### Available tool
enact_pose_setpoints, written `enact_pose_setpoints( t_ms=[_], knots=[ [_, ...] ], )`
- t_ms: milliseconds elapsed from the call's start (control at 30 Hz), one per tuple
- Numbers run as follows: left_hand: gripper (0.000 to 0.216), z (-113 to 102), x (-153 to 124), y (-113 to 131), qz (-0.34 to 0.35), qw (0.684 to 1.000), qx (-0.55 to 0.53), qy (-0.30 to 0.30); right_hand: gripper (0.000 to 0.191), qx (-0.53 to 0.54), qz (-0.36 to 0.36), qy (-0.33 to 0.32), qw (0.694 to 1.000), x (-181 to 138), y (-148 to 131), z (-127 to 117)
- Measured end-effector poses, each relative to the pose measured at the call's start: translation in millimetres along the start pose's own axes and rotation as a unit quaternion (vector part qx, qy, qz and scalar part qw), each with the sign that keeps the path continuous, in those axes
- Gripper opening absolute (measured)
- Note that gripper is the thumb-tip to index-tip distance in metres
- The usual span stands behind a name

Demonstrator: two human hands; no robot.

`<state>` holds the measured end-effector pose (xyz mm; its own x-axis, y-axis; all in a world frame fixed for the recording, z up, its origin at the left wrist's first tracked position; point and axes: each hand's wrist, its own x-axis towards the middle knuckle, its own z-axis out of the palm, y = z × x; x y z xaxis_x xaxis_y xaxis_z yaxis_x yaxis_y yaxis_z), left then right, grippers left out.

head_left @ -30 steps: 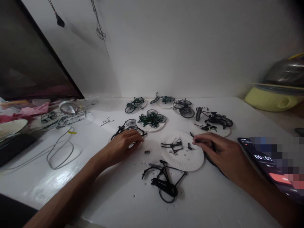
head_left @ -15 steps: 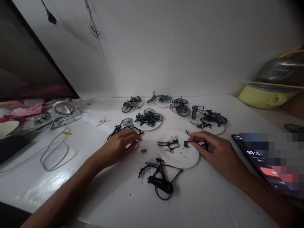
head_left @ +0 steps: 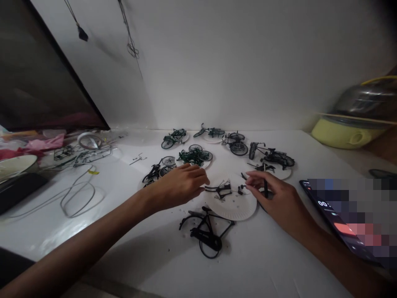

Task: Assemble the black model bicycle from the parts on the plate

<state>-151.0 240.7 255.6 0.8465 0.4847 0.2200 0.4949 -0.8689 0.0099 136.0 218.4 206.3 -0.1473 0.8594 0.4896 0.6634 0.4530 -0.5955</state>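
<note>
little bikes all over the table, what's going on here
Someone is working with bare hands around a white paper plate holding small bike parts. The right hand holds a slim dark tool and is close to a small dark piece on the plate; whether it touches that piece is unclear. The left hand is at the plate's left edge. A black model bicycle frame lies nearer the person, with more model bikes farther back.
</note>
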Motion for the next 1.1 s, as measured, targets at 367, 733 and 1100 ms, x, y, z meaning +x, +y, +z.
enact_pose_setpoints(
  t_ms=[367,733,1100],
  knots=[
    [0.007,34.4,37.6,5.3,0.020,0.997,0.077,-0.020,0.020,-0.005,-0.004,-0.011,1.000,3.0,5.0,-0.5],
    [0.025,35.8,21.9,-0.6,0.002,0.997,0.052,0.054,0.023,0.003,0.005,-0.022,1.000,1.3,8.8,1.5],
    [0.026,28.2,14.9,-11.6,-0.005,0.995,0.041,0.093,0.021,0.008,0.014,-0.015,1.000,1.0,9.5,-1.7]
  ],
)
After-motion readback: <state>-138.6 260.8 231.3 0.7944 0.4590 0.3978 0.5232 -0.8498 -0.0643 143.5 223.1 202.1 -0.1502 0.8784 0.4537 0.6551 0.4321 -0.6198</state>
